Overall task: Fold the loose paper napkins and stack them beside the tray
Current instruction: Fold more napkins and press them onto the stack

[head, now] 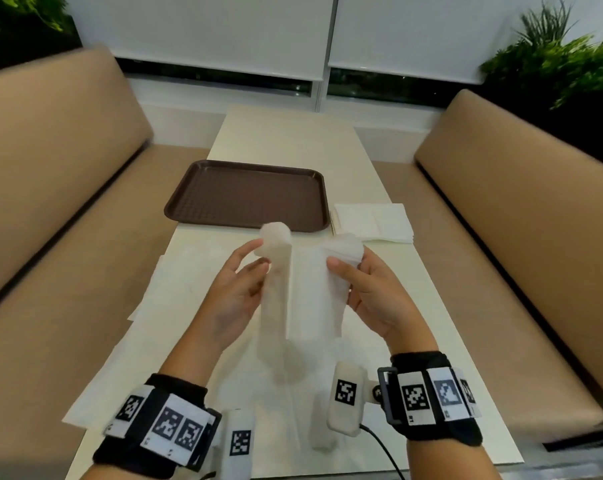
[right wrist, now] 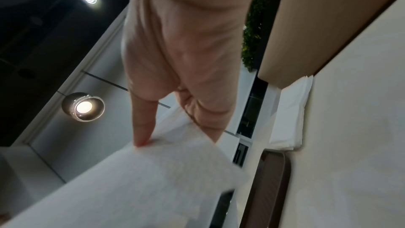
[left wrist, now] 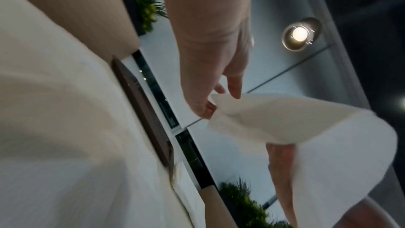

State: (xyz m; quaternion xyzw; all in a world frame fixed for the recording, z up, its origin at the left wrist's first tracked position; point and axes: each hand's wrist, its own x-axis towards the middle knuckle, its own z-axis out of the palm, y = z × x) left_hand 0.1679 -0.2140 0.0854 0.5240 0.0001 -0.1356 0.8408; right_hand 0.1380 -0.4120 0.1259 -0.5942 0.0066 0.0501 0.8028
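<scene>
napkin (head: 305, 289), white and loose, is held up above the bench (head: 390, 306) between both hands, its top edge curled over at each side. one upper corner is pinched by the left hand (head: 236, 289), the other by the right hand (head: 372, 289). more loose napkins (head: 161, 306) are spread flat on the bench beneath. a stack of folded napkins (head: 374, 221) lies just right of the brown tray (head: 248, 195).
</scene>
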